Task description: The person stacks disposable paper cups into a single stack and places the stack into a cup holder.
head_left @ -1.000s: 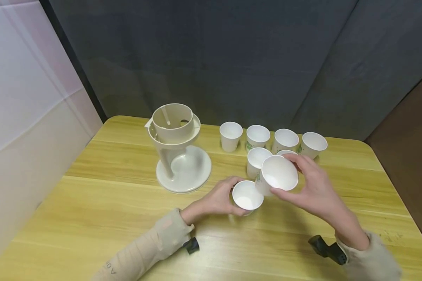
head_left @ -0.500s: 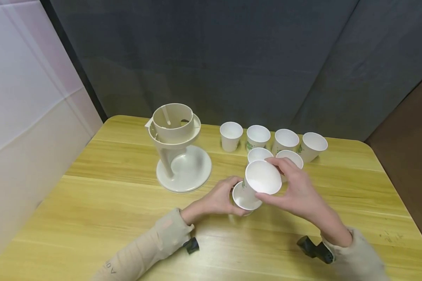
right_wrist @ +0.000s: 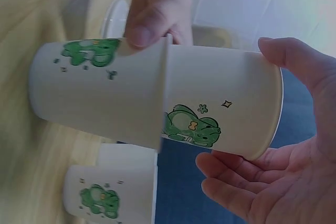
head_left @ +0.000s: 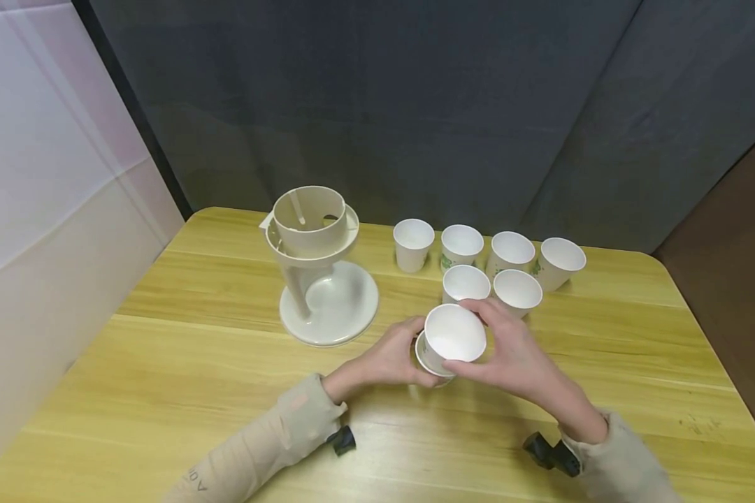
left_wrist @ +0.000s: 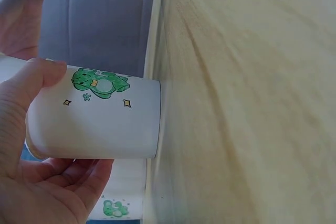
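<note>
Around a white paper cup [left_wrist: 100, 129] standing on the wooden table, my left hand [head_left: 386, 356] curls its fingers and thumb. This cup has a green cartoon animal on its side. My right hand [head_left: 519, 360] grips a second white paper cup [right_wrist: 226, 82] near its rim, thumb on one side and fingers on the other. In the right wrist view, the lower end of that second cup sits inside the first cup [right_wrist: 105, 93], while its upper part sticks out. From the head, the second cup hides most of the first.
Several white paper cups stand behind my hands: a front pair, including one cup [head_left: 518, 290], and a back row, including another [head_left: 414, 244]. To the left is a cream plastic stand [head_left: 336, 307] with a round base and ring-shaped top. A dark curtain [head_left: 365, 105] hangs behind the table.
My right hand has moved left and toward me, bringing its cup over and into the cup in my left hand. My left hand has stayed in place.
</note>
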The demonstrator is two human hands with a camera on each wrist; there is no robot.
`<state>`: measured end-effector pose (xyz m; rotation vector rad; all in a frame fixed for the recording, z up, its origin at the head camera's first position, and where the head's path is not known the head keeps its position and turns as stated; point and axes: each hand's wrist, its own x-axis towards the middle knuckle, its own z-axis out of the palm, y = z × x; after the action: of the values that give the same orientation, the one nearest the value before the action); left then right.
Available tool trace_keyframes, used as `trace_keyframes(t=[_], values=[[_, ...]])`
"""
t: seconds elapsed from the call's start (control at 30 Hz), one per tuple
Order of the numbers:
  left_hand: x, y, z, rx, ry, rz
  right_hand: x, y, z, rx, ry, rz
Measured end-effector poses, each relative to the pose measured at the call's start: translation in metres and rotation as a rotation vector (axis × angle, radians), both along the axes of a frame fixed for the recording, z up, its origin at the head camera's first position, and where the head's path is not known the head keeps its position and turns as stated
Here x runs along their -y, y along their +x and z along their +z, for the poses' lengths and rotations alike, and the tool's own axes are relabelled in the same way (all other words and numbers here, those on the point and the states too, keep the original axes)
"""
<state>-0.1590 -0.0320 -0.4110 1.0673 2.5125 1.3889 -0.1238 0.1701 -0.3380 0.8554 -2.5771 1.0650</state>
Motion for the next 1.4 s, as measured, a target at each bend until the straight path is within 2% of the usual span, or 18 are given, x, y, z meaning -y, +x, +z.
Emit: trace_keyframes(t=[0.33, 0.77, 1.0, 1.4], values=[[0.001, 0.002, 0.000, -0.012, 0.013, 0.002, 0.001, -0.001, -0.016, 0.015, 0.003, 0.035], [0.003, 0.002, -0.001, 0.032, 0.001, -0.023, 0.006, -0.002, -0.032, 0.087, 0.060, 0.023], [0.003, 0.001, 0.000, 0.014, -0.004, -0.034, 0.005, -0.003, -0.037, 0.126, 0.069, 0.023], [0.001, 0.000, 0.000, 0.026, -0.012, -0.033, 0.002, -0.005, -0.039, 0.111, 0.069, 0.039]])
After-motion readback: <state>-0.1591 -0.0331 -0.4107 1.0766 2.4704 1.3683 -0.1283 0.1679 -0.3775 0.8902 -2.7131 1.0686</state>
